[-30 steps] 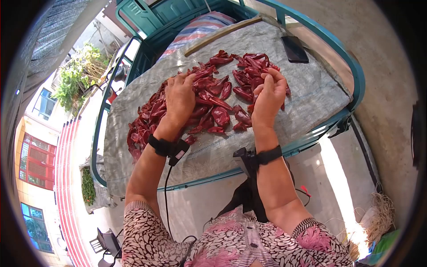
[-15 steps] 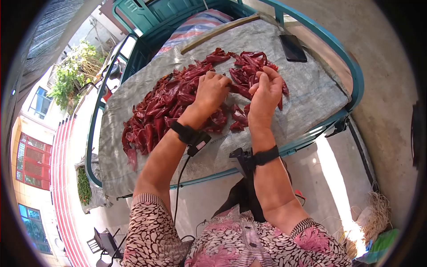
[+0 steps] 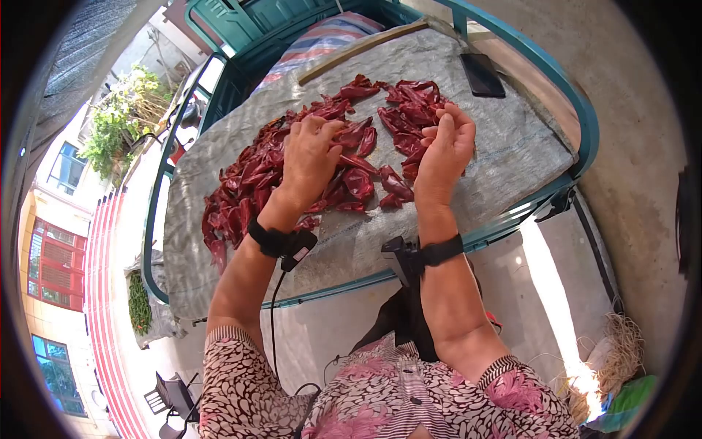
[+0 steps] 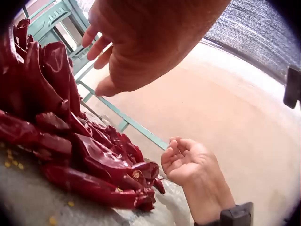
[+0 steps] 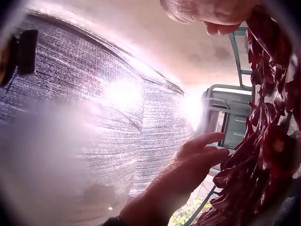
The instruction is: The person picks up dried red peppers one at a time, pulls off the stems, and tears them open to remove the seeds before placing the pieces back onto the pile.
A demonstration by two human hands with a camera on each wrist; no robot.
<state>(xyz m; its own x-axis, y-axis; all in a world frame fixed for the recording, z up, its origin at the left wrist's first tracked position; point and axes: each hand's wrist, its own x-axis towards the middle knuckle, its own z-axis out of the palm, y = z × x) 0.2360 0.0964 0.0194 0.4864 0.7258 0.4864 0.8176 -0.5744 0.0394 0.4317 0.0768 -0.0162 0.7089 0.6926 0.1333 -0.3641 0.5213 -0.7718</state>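
Dark red dried chilli peppers lie in a large heap (image 3: 252,172) on the left and a smaller heap (image 3: 409,110) on the right, over a grey woven sheet (image 3: 504,146). Above the right side of the large heap hovers my left hand (image 3: 311,157), palm down, fingers relaxed and slightly bent. The left wrist view shows its fingers (image 4: 97,51) apart, nothing between them. My right hand (image 3: 447,155) is at the near right edge of the smaller heap, palm turned up, fingers loosely curled. No pepper shows in its palm in the left wrist view.
A green metal cart rail (image 3: 585,124) surrounds the sheet. A black phone (image 3: 482,75) lies at the back right, and a wooden strip (image 3: 362,53) crosses the far edge beside a striped bag (image 3: 322,45). A cable (image 3: 274,314) hangs from the left wrist camera.
My left hand went right to the smaller heap half a second ago, then came back left over the large heap. My right hand stays near the smaller heap, shifted slightly right.
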